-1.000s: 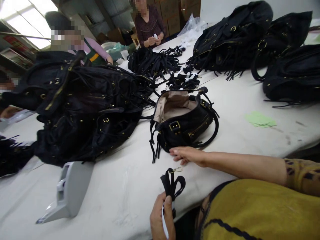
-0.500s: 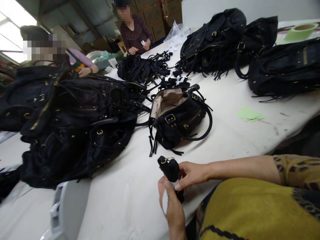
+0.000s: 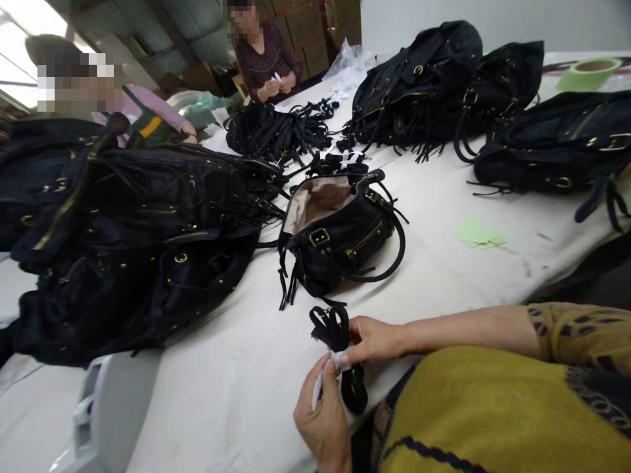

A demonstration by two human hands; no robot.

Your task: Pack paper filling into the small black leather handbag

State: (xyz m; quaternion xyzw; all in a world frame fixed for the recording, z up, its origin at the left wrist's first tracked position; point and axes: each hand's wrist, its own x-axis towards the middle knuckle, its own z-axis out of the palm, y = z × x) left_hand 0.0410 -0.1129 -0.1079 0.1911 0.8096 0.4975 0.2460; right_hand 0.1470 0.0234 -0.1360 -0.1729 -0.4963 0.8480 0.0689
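Observation:
A black strap (image 3: 331, 328), folded into a looped bundle with a brass clip, is in my hands near the table's front edge. Around its middle runs a white paper band (image 3: 339, 359). My left hand (image 3: 323, 401) pinches the band's loose end between thumb and fingers. From the other side, my right hand (image 3: 369, 339) grips the bundle, with its thumb pressed on the band. Just beyond my hands stands an open black handbag (image 3: 340, 246) with beige lining, brass buckles and a round handle drooping toward me.
Black bags (image 3: 148, 223) are heaped on the left; more bags (image 3: 419, 92) lie at the back right. Behind the handbag is a pile of black straps (image 3: 276, 131). Green paper slips (image 3: 479, 234), green tape (image 3: 589, 73) and a grey plastic object (image 3: 121, 401) are also on the table. Two people work across it.
My left hand has drawn down and left with the white band's end. The strap bundle's top loops have spread, and its lower end now shows. The view has shifted slightly.

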